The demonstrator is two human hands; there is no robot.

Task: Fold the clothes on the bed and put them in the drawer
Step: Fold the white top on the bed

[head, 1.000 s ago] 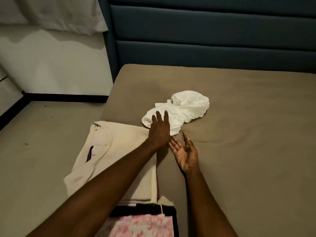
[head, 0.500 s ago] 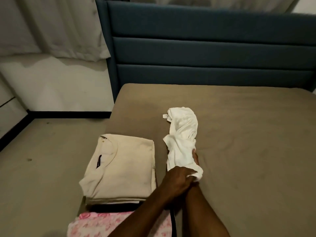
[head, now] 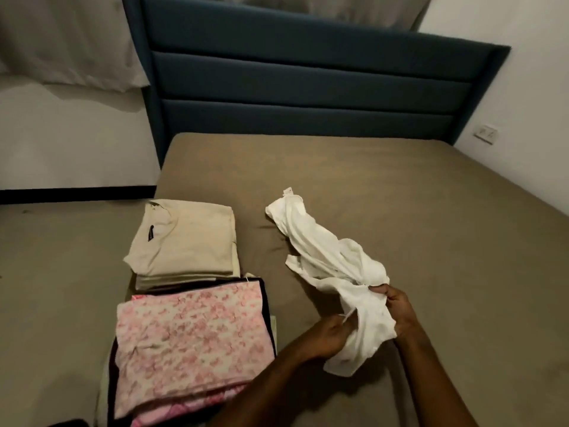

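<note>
A crumpled white garment (head: 326, 266) trails across the brown bed (head: 400, 195), its far end with a small tag resting on the sheet. My left hand (head: 328, 335) and my right hand (head: 397, 306) both grip its near end, lifted a little off the bed. Left of it lies a folded cream shirt (head: 184, 241) on a stack. In front of that sits a folded pink floral garment (head: 191, 340) over dark clothes. No drawer is in view.
A dark blue padded headboard (head: 308, 81) closes the far end of the bed. Grey curtains (head: 61, 41) hang at the left over a white wall. A wall socket (head: 486, 133) sits at the right. The bed's left edge runs beside the stacks.
My left hand went from reaching onto the bunched white garment to gripping it with the right. The garment was dragged toward me and stretched out long. The view shifted back.
</note>
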